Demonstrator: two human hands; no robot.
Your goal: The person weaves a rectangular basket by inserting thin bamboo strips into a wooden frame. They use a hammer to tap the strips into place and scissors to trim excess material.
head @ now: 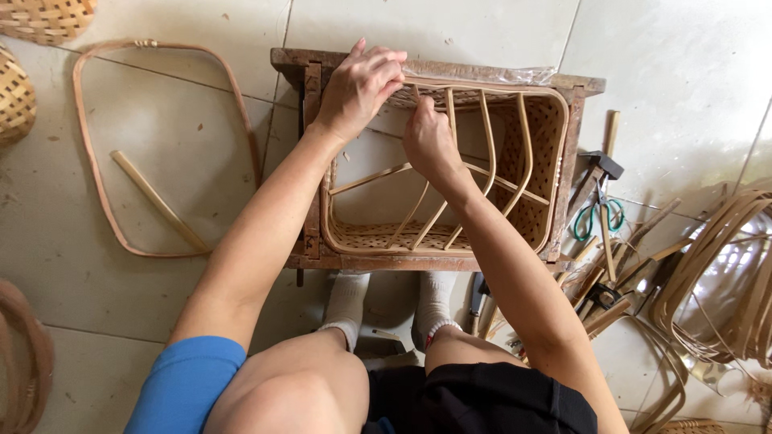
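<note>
Head view shows the left hand (362, 84) and right hand (426, 145) both pinching the bamboo basket's (498, 233) far rim on the wooden stool (434, 261), where hard bending might crack a rib.

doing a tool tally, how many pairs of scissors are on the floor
1: green-handled scissors on the tiles right of the wooden frame, among bamboo strips. More could be hidden in that clutter.
</note>
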